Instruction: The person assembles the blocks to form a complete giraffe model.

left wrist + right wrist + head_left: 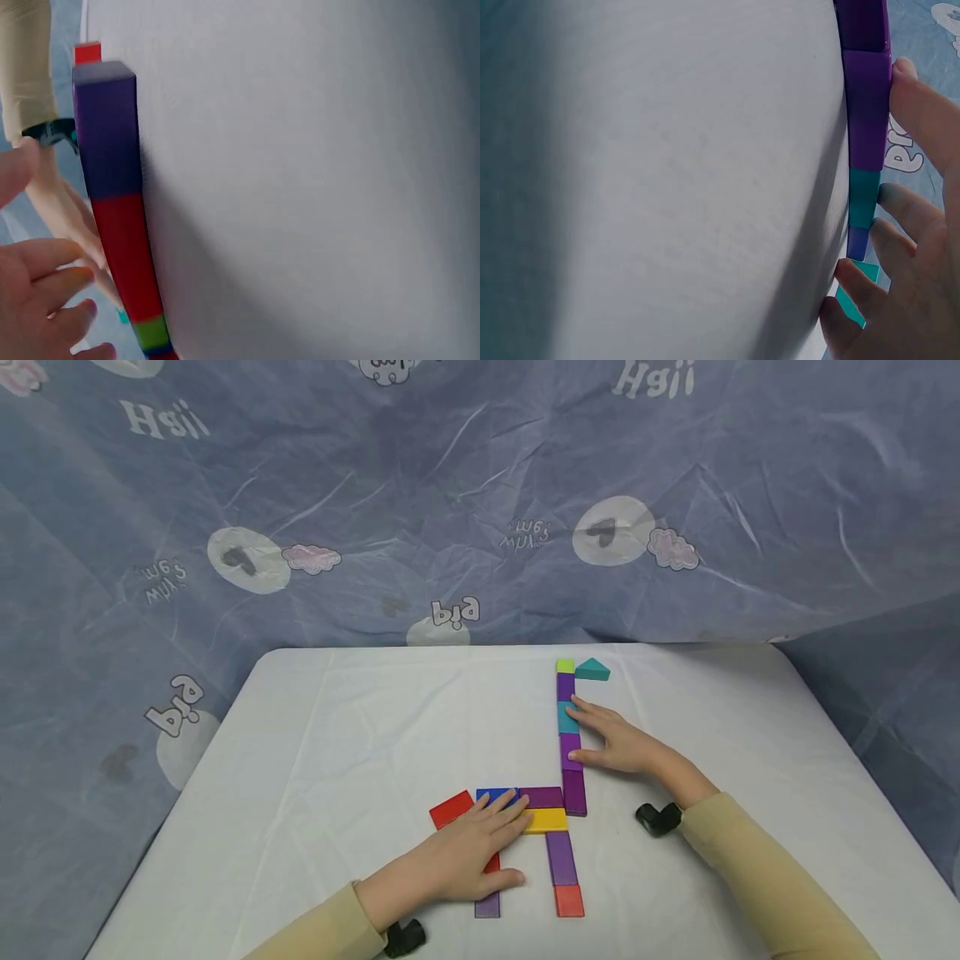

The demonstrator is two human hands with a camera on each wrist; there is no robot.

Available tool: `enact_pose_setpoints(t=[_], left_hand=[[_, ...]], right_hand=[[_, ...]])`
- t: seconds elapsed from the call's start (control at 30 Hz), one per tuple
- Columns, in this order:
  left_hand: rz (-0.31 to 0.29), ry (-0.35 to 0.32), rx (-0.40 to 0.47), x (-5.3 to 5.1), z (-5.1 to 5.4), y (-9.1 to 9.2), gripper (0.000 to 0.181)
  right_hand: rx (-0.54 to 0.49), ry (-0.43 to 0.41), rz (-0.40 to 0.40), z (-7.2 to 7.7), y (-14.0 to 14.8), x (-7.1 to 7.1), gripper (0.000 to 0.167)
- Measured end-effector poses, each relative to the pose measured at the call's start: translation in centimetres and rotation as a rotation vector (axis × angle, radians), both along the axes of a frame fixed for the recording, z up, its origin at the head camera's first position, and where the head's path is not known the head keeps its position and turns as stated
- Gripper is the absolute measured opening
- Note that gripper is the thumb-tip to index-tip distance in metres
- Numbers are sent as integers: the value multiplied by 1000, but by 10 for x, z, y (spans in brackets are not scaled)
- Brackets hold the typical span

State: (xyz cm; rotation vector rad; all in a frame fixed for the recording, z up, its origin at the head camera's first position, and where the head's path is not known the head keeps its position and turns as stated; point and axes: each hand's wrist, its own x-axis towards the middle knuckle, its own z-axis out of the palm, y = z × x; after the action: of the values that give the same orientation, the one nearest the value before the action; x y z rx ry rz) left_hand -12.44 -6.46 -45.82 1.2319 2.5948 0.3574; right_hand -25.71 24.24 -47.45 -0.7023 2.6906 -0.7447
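Note:
Flat coloured blocks lie joined on the white table. My left hand [465, 852] is spread over the left part of the body, its straight fingertips on the blue block [491, 795] and beside the yellow block [547, 821]. Partly under that hand are a red block [491, 863] and a light purple block [487, 906]. Along the upright column, my right hand [626, 743] rests its fingertips on the teal block [567, 718], with the thumb at the purple block [570, 752]. In the right wrist view, the fingers [900, 210] lie along the column's side, holding nothing.
A green triangle [592, 670] touches the column's top beside a lime block [566, 666]. A tilted red block [452, 810] sits left of the body. Lower right stand a purple block [561, 858] and a coral block [568, 901]. Patterned blue cloth [480, 485] hangs behind the table.

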Motion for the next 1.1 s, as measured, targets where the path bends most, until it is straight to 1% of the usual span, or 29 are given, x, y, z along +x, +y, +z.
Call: enact_pose_setpoints(t=[0.1, 0.17, 0.27, 0.37, 0.47, 0.63, 0.73, 0.87, 0.93, 1.1], left_hand=[[56, -18, 58, -2, 6, -4, 71], [111, -29, 107, -5, 12, -8, 69], [206, -31, 195, -11, 22, -15, 64], [294, -7, 249, -20, 30, -24, 60], [357, 23, 261, -32, 33, -32, 58], [443, 59, 256, -55, 33, -43, 56], [481, 72, 254, -69, 32, -49, 55], [506, 72, 250, -84, 32, -53, 53], [513, 69, 250, -89, 31, -53, 53], [520, 60, 242, -97, 28, -53, 53]], right_hand=[[-6, -6, 0, 1, 0, 0, 84], [-8, -8, -1, 2, 1, 0, 84], [-8, -9, -3, 3, 2, 0, 84], [-5, -12, -4, 4, 2, 0, 85], [-2, -21, -7, 5, 3, 0, 85], [6, -28, 3, 8, 2, -2, 86], [7, -29, 8, 8, 3, -4, 86], [8, -30, 7, 7, 4, -6, 86], [9, -31, 7, 6, 5, -6, 86], [16, -32, 3, 5, 6, -8, 86]])
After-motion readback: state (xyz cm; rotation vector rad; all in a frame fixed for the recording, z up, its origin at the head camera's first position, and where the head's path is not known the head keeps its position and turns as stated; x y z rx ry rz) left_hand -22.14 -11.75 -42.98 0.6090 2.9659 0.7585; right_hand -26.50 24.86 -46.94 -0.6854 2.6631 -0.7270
